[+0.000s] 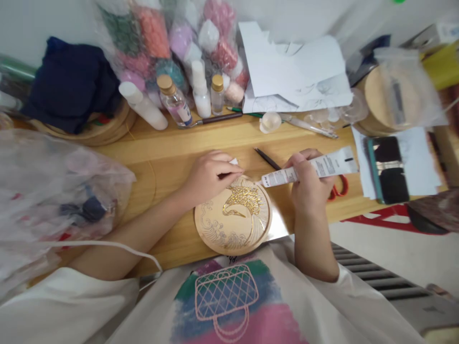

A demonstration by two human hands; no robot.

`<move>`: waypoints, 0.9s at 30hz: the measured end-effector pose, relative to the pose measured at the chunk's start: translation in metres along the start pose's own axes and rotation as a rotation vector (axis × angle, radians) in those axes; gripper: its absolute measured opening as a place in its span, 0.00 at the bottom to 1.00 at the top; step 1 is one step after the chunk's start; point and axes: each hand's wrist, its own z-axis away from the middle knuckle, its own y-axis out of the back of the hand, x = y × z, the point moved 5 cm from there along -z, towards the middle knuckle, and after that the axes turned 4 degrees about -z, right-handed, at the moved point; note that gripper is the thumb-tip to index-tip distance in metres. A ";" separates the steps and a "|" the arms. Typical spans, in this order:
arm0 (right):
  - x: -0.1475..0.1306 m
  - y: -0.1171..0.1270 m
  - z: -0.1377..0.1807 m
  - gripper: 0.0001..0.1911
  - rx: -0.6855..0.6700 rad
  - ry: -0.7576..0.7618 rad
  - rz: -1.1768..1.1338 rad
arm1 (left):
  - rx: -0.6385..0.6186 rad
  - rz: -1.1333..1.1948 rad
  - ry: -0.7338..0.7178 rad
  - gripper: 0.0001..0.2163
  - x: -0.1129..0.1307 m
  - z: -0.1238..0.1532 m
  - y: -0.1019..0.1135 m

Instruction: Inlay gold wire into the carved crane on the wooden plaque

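Note:
A round wooden disc (218,229) with a gold crane outline and wave pattern lies on the wooden table (168,143) near my body. My left hand (208,176) rests at the disc's upper left edge, fingers pinched on a small white thing, perhaps a cap. My right hand (304,184) is closed around a white tube (322,167), held sideways with its nozzle pointing at the disc's upper right edge.
Several small bottles (186,98) stand at the back before bags of coloured material (172,38). A dark thin tool (267,158) lies beyond the disc. Red-handled scissors (339,187), white papers (294,67), a round wooden box (380,100) and a plastic bag (53,191) surround the area.

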 end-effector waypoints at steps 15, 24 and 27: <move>-0.024 -0.028 -0.005 0.12 -0.331 -0.671 -0.812 | 0.107 -0.285 -0.258 0.06 0.091 -0.035 0.052; -0.065 -0.014 -0.011 0.10 -0.356 -0.449 -0.704 | 0.113 -0.532 -0.322 0.10 0.144 -0.067 0.075; -0.066 -0.012 -0.011 0.10 -0.372 -0.437 -0.709 | 0.101 -0.603 -0.372 0.12 0.150 -0.069 0.073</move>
